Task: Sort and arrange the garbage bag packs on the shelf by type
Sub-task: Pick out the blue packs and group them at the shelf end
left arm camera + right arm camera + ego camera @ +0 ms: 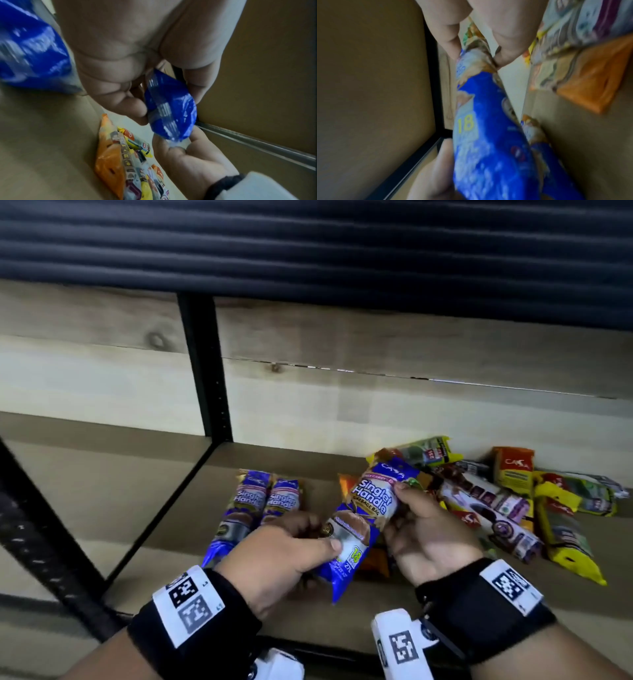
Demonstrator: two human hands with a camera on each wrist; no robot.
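Observation:
I hold a blue "Singlet Handle" garbage bag pack (363, 518) with both hands just above the wooden shelf (164, 508). My left hand (318, 537) grips its lower half, thumb on the front. My right hand (400, 510) pinches its upper right edge. In the left wrist view my left fingers (130, 105) curl round the blue pack (169, 108). In the right wrist view my right fingertips (505, 54) pinch the top of the pack (488, 135). Two matching blue packs (265, 501) lie side by side on the shelf, left of my hands.
A loose pile of mixed packs (507, 501), yellow, orange and purple-white, covers the shelf on the right. One orange pack (373, 559) lies under the held one. A black upright post (205, 364) and a diagonal brace (44, 529) stand at the left.

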